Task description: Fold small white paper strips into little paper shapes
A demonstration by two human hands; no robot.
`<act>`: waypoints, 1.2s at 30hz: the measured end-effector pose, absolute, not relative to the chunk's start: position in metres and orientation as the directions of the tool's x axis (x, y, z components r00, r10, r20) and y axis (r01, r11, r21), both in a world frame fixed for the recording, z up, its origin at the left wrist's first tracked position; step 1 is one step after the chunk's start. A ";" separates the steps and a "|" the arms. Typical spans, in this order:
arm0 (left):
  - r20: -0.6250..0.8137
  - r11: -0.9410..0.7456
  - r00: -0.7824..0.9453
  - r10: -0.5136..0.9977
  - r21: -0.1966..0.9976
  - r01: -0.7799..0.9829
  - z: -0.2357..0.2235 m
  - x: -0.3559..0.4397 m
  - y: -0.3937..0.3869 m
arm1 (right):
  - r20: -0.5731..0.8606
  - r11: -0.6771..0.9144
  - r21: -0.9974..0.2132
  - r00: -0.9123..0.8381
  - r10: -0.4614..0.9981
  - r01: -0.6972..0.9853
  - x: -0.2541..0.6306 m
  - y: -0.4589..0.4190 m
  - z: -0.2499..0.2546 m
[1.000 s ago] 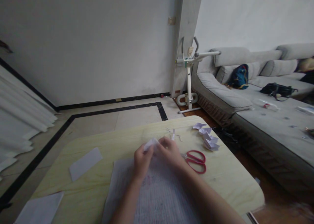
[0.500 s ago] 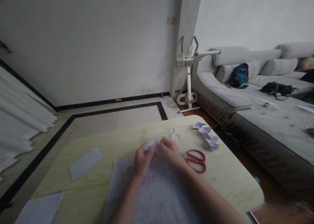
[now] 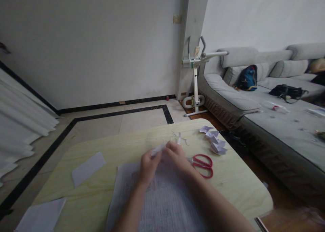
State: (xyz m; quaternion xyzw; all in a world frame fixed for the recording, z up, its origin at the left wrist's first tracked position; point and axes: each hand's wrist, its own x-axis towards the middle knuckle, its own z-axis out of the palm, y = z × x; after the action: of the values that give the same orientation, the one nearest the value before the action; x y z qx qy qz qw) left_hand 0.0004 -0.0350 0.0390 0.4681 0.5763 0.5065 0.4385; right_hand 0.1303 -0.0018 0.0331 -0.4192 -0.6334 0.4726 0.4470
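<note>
Between my two hands is a small piece of white paper (image 3: 157, 149), partly hidden by the fingers. My left hand (image 3: 149, 166) is closed on its left side, thumb on top. My right hand (image 3: 175, 154) pinches the right end, its fingertips close to the left thumb. Both hands are over the top of a large printed sheet (image 3: 165, 205) on the table. Red-handled scissors (image 3: 203, 166) lie just right of my right hand, their blades partly hidden behind it. Thin paper scraps (image 3: 179, 138) are scattered beyond that hand.
Several folded paper pieces (image 3: 214, 140) sit in a row at the table's right far corner. To the left lie a white paper rectangle (image 3: 88, 169) and more white paper (image 3: 42, 215) at the wooden table's (image 3: 83, 205) edge. A grey sofa (image 3: 279, 130) stands at right.
The hands stay in nearly the same place, still on the small paper. Fingers and paper have shifted very slightly; nothing else has visibly moved.
</note>
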 end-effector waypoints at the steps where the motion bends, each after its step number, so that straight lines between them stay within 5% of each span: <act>1: -0.030 0.048 -0.172 0.985 0.994 0.099 0.039 0.000 -0.035 | 0.173 0.202 -0.974 -0.247 0.954 0.101 0.130 -0.002 0.032; 21: -0.088 0.091 -0.036 0.995 0.991 0.093 0.040 -0.001 -0.039 | 0.086 0.111 -0.992 -0.337 0.937 0.054 0.138 -0.001 0.041; 36: 0.000 0.031 -0.238 0.971 0.992 0.125 0.043 -0.004 -0.037 | 0.091 0.100 -0.995 -0.276 0.957 0.020 0.137 0.003 0.040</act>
State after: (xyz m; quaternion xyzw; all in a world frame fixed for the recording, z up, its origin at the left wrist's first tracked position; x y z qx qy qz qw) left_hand -0.0039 -0.0367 0.0429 0.4637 0.5913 0.5191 0.4073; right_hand 0.1370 0.0028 0.0399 -0.4096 -0.5964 0.5312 0.4408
